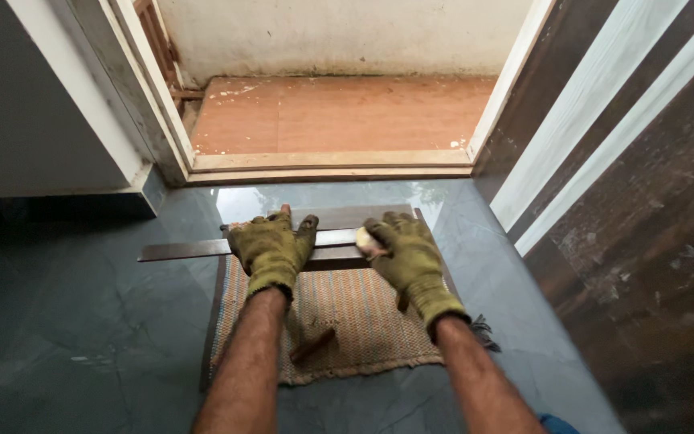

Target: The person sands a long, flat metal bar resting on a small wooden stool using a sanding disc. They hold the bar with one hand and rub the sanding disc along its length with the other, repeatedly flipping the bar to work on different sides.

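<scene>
Dark wooden strip (pixel 194 249) is laid across a woven mat (pixel 355 313) on the grey floor (pixel 82 337), before a doorway. It is pressed flat under the gloved left hand (pixel 271 249). A pale lump (pixel 363 238) is gripped against the strip by the gloved right hand (pixel 407 253).

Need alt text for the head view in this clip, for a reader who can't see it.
Two olive-gloved hands press on a dark wooden strip lying across a woven mat on a glossy floor: the left hand flat on it, the right hand holding a small pale object. An open doorway lies ahead.
</scene>
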